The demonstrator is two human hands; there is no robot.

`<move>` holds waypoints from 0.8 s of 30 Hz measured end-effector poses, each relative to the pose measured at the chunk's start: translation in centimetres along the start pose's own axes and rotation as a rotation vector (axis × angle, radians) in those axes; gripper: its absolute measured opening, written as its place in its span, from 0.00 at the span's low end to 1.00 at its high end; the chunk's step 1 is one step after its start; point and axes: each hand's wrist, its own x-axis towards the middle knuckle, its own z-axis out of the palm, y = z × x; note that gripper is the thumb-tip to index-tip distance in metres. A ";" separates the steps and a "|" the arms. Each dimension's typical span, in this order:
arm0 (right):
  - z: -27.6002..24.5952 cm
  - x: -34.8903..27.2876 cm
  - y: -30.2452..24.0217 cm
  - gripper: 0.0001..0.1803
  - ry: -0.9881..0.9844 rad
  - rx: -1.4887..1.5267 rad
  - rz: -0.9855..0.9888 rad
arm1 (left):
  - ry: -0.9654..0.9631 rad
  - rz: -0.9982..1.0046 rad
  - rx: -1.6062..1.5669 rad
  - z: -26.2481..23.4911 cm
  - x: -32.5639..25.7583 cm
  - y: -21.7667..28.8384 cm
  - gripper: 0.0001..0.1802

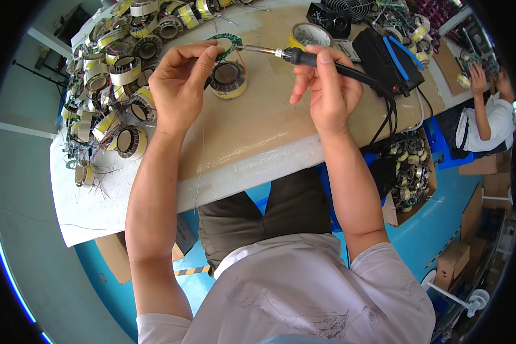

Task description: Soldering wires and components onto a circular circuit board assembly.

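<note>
Pinched between the thumb and fingers of my left hand (179,86) is a green ring-shaped circuit board (235,39), held tilted above the table. My right hand (333,92) grips a soldering iron (295,55) by its black handle. The iron's metal tip points left and reaches the board's right edge; whether it touches cannot be made out. Just below the board, a motor stator (233,90) with a yellow band stands on the brown table mat (258,129). A red wire runs between the board and this stator. My left fingers partly hide the board.
Many similar stators (131,142) crowd the table's left side. At the back right are a tape roll (295,41), a black power unit (378,57), blue-handled pliers (397,60) and a fan (350,8). A carton of stators (410,172) stands below; a co-worker (487,123) sits right.
</note>
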 end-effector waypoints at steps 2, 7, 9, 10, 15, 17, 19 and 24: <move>0.1 0.0 0.0 0.11 0.005 0.003 0.006 | 0.007 0.003 -0.009 0.1 0.0 0.0 0.05; 0.0 0.0 0.1 0.11 -0.004 0.001 0.003 | -0.006 0.017 -0.010 0.0 0.0 -0.1 0.05; 0.1 0.0 0.1 0.10 -0.007 0.005 0.001 | -0.009 0.023 -0.010 -0.1 0.1 -0.2 0.05; 0.1 0.0 0.1 0.10 -0.006 0.004 0.003 | -0.011 0.028 -0.009 -0.1 0.0 -0.1 0.05; 0.1 0.1 0.1 0.10 -0.002 0.000 -0.001 | -0.017 0.022 -0.014 -0.2 0.1 -0.3 0.05; 0.1 0.1 0.1 0.10 -0.006 -0.001 -0.006 | -0.020 0.019 -0.015 -0.2 0.1 -0.3 0.05; 0.2 0.1 0.1 0.10 -0.010 -0.001 -0.009 | -0.021 0.024 0.000 -0.2 0.1 -0.1 0.04; 0.1 0.1 0.1 0.10 -0.008 0.004 -0.003 | -0.019 0.029 0.001 -0.1 0.1 -0.2 0.04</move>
